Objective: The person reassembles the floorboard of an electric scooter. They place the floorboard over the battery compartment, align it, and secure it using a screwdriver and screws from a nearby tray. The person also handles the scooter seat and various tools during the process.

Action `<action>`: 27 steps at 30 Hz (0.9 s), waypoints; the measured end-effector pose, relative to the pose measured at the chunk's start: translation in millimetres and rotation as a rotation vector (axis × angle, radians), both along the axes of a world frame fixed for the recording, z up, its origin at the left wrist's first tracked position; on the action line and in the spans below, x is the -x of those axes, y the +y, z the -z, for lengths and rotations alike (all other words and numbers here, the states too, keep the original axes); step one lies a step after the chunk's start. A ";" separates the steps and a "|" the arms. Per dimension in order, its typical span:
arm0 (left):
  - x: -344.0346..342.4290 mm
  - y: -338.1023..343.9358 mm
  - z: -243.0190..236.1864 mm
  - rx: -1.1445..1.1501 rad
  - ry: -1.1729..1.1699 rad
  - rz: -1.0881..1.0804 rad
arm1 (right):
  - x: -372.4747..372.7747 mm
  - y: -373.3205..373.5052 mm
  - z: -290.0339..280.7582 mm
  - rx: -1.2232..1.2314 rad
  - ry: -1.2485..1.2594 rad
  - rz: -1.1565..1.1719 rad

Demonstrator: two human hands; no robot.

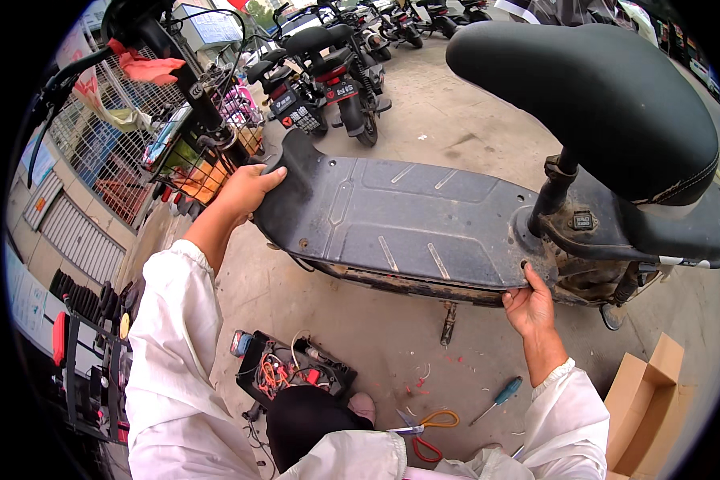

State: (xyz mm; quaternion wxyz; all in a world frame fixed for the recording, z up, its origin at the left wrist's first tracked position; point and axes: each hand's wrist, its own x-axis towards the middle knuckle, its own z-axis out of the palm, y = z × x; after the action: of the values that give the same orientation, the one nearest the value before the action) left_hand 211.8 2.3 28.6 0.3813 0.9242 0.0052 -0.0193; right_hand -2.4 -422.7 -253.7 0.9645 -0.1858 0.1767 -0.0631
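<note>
A dark grey plastic footboard (pixel 424 212) lies lengthwise across the middle of an electric scooter. My left hand (pixel 246 192) grips its raised front end at the left, thumb on top and fingers out of sight beneath. At the near rear corner, my right hand (pixel 530 310) holds the edge, its thumb by a screw hole and its other fingers curled below. Just behind that corner rises the seat post (pixel 554 192), under a large black seat (pixel 592 104). The scooter's kickstand (pixel 449 324) points down below the near edge.
An open black box of wires and tools (pixel 278 366) sits on the ground near my leg. Scissors (pixel 418 430), a teal-handled screwdriver (pixel 500 396) and red scraps lie nearby. An open cardboard box (pixel 644 404) stands at the lower right. Parked scooters (pixel 328 76) line the back.
</note>
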 end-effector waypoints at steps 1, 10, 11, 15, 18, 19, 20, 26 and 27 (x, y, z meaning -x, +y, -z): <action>11.7 -24.3 5.7 0.115 0.037 0.091 | 6.2 -15.0 -0.5 0.049 0.006 0.017; 3.1 -1.2 58.0 0.212 0.063 0.097 | 1.2 -11.8 -7.2 0.149 0.058 0.062; -1.1 0.6 69.3 0.231 0.065 0.095 | 0.6 -11.9 -6.9 0.167 0.077 0.072; -9.2 -10.4 104.3 0.218 0.040 0.130 | 1.9 -15.5 -10.3 0.285 0.145 0.125; -12.4 -9.5 126.6 0.151 -0.006 0.154 | 1.8 -23.4 -10.5 0.399 0.126 0.118; -12.9 -9.0 137.1 0.134 -0.014 0.156 | 2.5 -21.4 -11.2 0.427 0.129 0.124; -12.0 -6.5 146.4 0.089 -0.070 0.156 | 3.1 -19.4 -12.3 0.454 0.130 0.131; -14.3 -16.8 163.4 -0.455 -0.244 0.028 | 1.4 -19.5 -5.5 0.460 0.144 0.139; -12.9 -21.2 161.3 -0.438 -0.209 -0.004 | 1.5 -21.2 -7.5 0.472 0.134 0.138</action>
State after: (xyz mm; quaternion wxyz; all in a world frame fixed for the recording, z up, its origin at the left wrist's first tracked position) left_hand 224.8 -18.8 -132.7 0.1701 0.9819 -0.0283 0.0788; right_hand -3.9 -443.9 -246.2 0.8739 -0.3971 0.2331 -0.1558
